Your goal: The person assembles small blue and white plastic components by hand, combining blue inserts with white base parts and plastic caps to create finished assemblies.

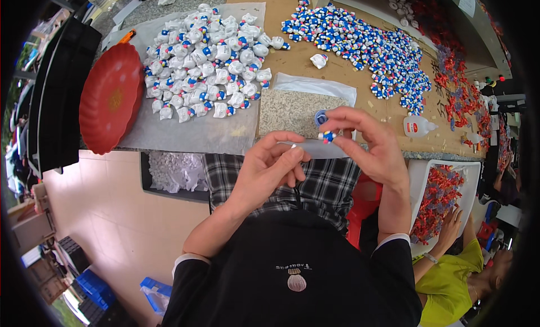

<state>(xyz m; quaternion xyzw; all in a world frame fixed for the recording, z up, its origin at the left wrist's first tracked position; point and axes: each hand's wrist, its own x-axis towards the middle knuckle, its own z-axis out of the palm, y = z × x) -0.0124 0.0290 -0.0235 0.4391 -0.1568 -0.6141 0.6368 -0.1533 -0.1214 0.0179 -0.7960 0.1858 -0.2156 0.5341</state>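
Observation:
My left hand [267, 169] is closed in a pinch on a small white piece [293, 147], mostly covered by the fingers. In my right hand [374, 144], a small blue-and-white figurine part [327, 136] with bits of yellow and pink sits between thumb and fingers. Both hands are over the front edge of a speckled stone slab [287, 110], apart from each other. A small round blue container [321, 117] stands on the slab just beyond the right fingertips. Left of the slab lies a pile of white figurines [211, 62] with blue parts.
Many small blue-and-white parts [360, 43] cover the back right, near one lone white piece [319, 60]. A white glue bottle [417, 126] lies at right. A red scalloped tray [112, 99] leans at left. A co-worker's hand [448, 228] reaches into a white bin [417, 183] of red pieces.

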